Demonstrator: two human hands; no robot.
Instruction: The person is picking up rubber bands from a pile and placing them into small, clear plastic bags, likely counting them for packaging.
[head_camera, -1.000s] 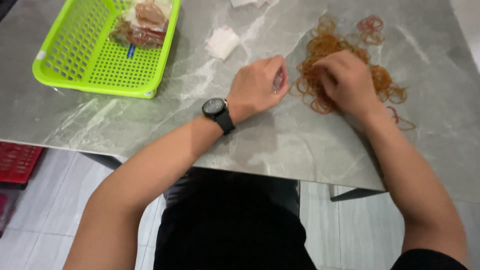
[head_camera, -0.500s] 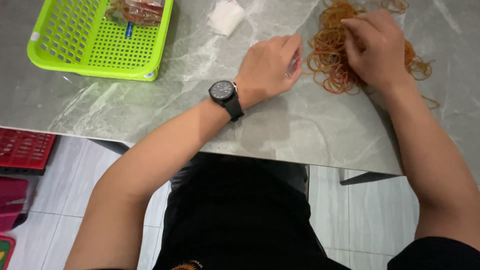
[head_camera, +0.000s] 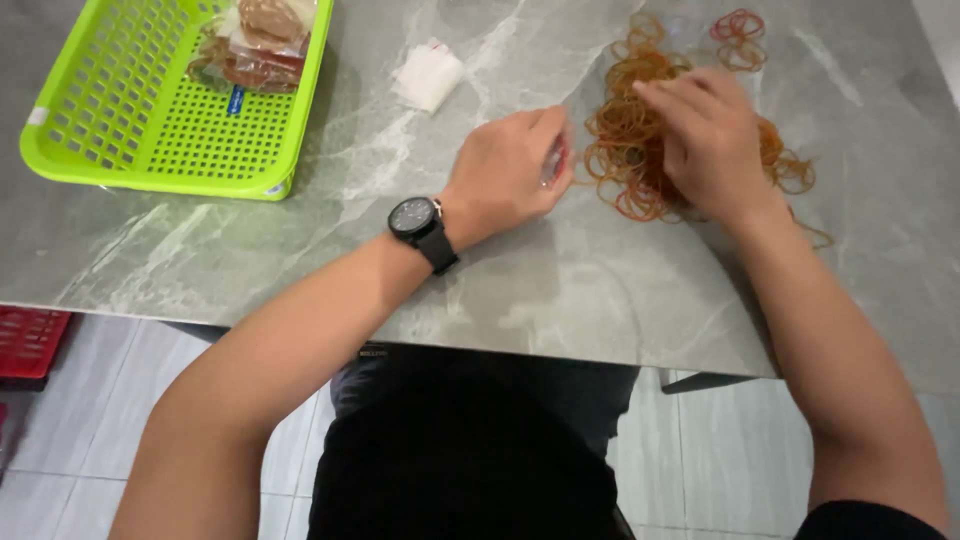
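My left hand (head_camera: 505, 172), a black watch (head_camera: 416, 221) on its wrist, rests on the grey marble table (head_camera: 300, 260), curled around a small clear plastic bag (head_camera: 552, 160). Just to its right lies a loose pile of orange-brown rubber bands (head_camera: 625, 150). My right hand (head_camera: 712, 140) lies palm down on that pile, its fingertips bunched in the bands at the upper left. The hand hides much of the pile. A few red bands (head_camera: 738, 25) lie apart at the far edge.
A lime-green plastic basket (head_camera: 120, 130) stands at the far left with filled clear bags (head_camera: 255, 40) in its corner. A small white packet (head_camera: 428, 75) lies between basket and hands. Below the table's near edge are tiled floor and a red crate (head_camera: 30, 340).
Both hands stay at the same spot by the pile. My right hand's fingers have shifted over the bands, and the camera has moved slightly.
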